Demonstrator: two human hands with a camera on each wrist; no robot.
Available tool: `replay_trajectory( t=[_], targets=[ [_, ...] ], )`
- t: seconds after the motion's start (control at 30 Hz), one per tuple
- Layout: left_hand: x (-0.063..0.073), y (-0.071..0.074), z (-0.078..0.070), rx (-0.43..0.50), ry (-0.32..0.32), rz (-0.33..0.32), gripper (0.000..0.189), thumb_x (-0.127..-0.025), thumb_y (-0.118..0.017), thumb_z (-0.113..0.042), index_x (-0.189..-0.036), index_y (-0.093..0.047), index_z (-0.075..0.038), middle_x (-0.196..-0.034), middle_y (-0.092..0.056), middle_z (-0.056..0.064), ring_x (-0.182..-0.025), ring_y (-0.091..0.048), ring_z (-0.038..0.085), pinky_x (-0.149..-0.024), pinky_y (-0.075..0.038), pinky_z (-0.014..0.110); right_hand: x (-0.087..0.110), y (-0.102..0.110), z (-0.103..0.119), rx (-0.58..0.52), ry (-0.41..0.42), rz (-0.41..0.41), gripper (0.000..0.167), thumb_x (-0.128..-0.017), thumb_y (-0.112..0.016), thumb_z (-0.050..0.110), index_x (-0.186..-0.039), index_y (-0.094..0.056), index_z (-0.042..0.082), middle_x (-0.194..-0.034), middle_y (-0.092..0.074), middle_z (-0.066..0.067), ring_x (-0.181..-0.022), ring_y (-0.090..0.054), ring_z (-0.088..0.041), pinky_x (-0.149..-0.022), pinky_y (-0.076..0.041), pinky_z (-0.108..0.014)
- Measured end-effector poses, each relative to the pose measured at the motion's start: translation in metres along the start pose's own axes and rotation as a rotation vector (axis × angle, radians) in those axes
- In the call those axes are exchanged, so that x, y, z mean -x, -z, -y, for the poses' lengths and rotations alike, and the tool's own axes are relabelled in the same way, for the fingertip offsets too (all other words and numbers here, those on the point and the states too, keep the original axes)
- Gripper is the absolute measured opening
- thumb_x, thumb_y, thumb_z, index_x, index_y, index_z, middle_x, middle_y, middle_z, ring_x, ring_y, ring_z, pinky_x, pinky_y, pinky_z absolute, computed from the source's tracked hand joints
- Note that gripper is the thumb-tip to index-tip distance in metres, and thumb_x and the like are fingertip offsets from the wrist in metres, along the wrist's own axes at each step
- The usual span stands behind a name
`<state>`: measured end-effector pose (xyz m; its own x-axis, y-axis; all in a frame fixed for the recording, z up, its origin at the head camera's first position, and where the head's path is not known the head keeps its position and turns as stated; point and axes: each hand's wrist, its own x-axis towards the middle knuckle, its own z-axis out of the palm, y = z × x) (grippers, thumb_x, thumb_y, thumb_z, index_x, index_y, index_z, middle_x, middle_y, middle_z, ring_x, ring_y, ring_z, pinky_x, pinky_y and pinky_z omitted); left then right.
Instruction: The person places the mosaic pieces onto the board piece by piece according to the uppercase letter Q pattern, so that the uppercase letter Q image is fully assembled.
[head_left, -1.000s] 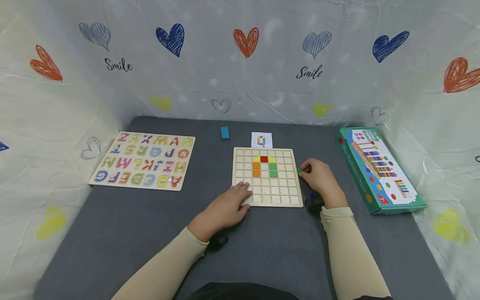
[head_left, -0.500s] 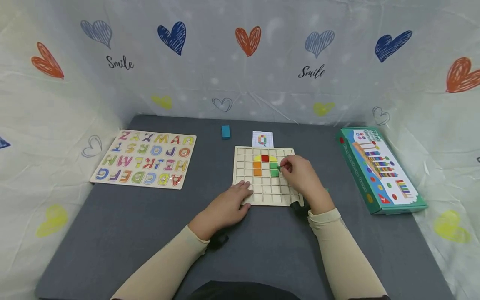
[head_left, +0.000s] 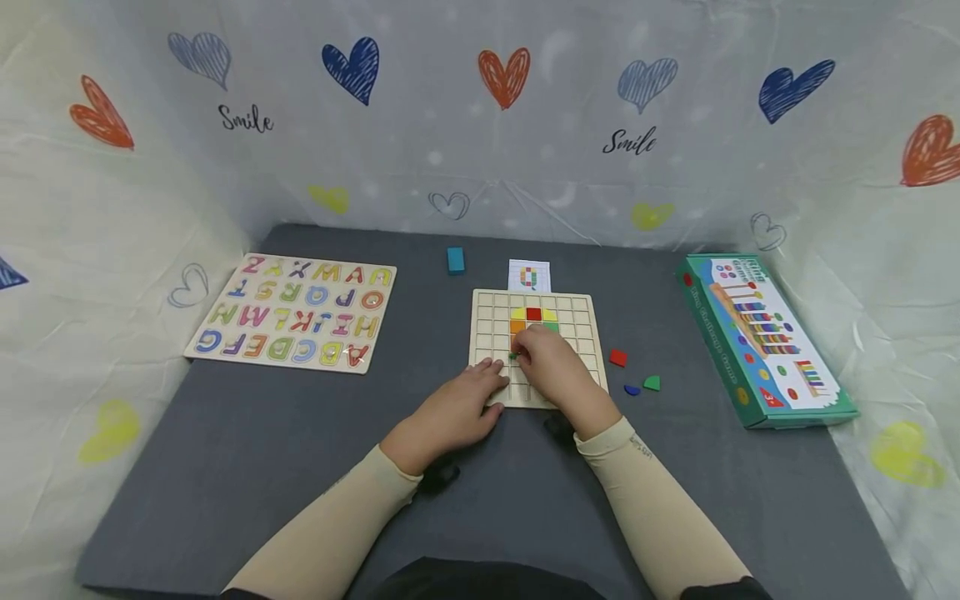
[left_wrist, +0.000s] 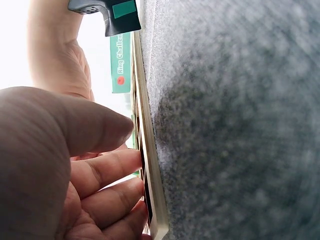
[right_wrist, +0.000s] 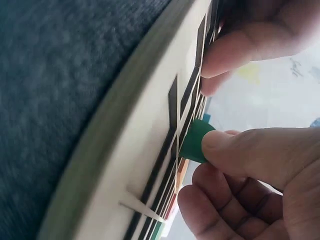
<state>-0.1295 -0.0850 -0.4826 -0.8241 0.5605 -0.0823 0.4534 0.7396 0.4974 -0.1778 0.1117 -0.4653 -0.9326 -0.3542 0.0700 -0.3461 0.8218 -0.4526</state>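
Observation:
A wooden grid board point(head_left: 487, 325) lies on the grey table. Set into its cells are a red square point(head_left: 533, 314), yellow pieces point(head_left: 517, 314) on both sides of it, an orange piece point(head_left: 517, 327) and a green piece point(head_left: 551, 326). My right hand point(head_left: 555, 367) hides part of this pattern. Between thumb and fingers it pinches a small green piece with a rounded edge point(right_wrist: 194, 142), right at the grid's surface. My left hand point(head_left: 450, 412) rests with extended fingers on the board's front left corner. In the left wrist view, its fingertips point(left_wrist: 132, 160) lie along the board's edge.
Right of the board lie a loose red square point(head_left: 617, 357), a blue piece point(head_left: 632, 390) and a green piece point(head_left: 652, 383). Behind it are a patterned card point(head_left: 528, 275) and a blue block point(head_left: 455, 261). An alphabet board point(head_left: 292, 312) sits left, a green game box point(head_left: 772, 342) right.
From the board's right side, my right hand has carried the green piece leftward over the grid, uncovering the loose pieces. My left hand stays on the board.

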Motion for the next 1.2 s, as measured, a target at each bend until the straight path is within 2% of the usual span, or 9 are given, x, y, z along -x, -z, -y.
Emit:
replay_trajectory(
  t=[0.33,0.6,0.8,1.03,1.2],
  targets=[
    [-0.0009,0.0019,-0.0002,-0.019,-0.002,0.005,0.049,-0.11,-0.065,-0.026,-0.155,-0.061,-0.006,-0.171,-0.046,0.015,-0.165,-0.036,0.031,-0.135,-0.032,0.052,0.0017,-0.0026,0.0052,0.053,0.018,-0.012,0.007,-0.1,-0.074,0.0,-0.103,-0.077,0.005,-0.098,-0.069,-0.01,-0.089,-0.067,-0.025,-0.084,-0.063,-0.042],
    [-0.0006,0.0012,-0.0001,-0.012,-0.003,0.009,0.049,-0.11,-0.065,-0.026,-0.155,-0.061,-0.006,-0.171,-0.046,0.015,-0.165,-0.036,0.031,-0.135,-0.032,0.052,0.0038,-0.0019,0.0034,0.02,0.008,0.034,0.01,-0.097,-0.08,0.002,-0.107,-0.079,0.005,-0.1,-0.071,-0.01,-0.089,-0.067,-0.025,-0.086,-0.063,-0.043],
    [-0.0007,0.0017,-0.0005,-0.02,-0.001,0.011,0.049,-0.109,-0.065,-0.025,-0.155,-0.061,-0.007,-0.171,-0.046,0.015,-0.165,-0.036,0.031,-0.135,-0.032,0.051,0.0037,-0.0022,0.0027,0.007,0.003,0.031,0.013,-0.097,-0.08,0.003,-0.11,-0.079,0.005,-0.103,-0.072,-0.012,-0.092,-0.069,-0.026,-0.088,-0.063,-0.044],
    [-0.0006,0.0046,-0.0025,-0.018,-0.002,0.012,0.049,-0.109,-0.065,-0.024,-0.154,-0.061,-0.005,-0.171,-0.047,0.015,-0.164,-0.037,0.031,-0.135,-0.032,0.05,0.0015,-0.0021,-0.0001,-0.024,-0.047,0.043,0.014,-0.096,-0.084,0.007,-0.109,-0.078,0.004,-0.101,-0.07,-0.01,-0.086,-0.064,-0.024,-0.082,-0.06,-0.041],
    [-0.0005,0.0034,-0.0019,-0.016,0.0,0.014,0.05,-0.109,-0.065,-0.025,-0.155,-0.061,-0.005,-0.171,-0.046,0.015,-0.165,-0.036,0.03,-0.136,-0.032,0.05,0.0004,-0.0006,-0.0024,-0.034,-0.048,0.05,0.014,-0.095,-0.085,0.009,-0.104,-0.076,0.004,-0.094,-0.067,-0.008,-0.081,-0.06,-0.022,-0.076,-0.056,-0.038]
  ],
)
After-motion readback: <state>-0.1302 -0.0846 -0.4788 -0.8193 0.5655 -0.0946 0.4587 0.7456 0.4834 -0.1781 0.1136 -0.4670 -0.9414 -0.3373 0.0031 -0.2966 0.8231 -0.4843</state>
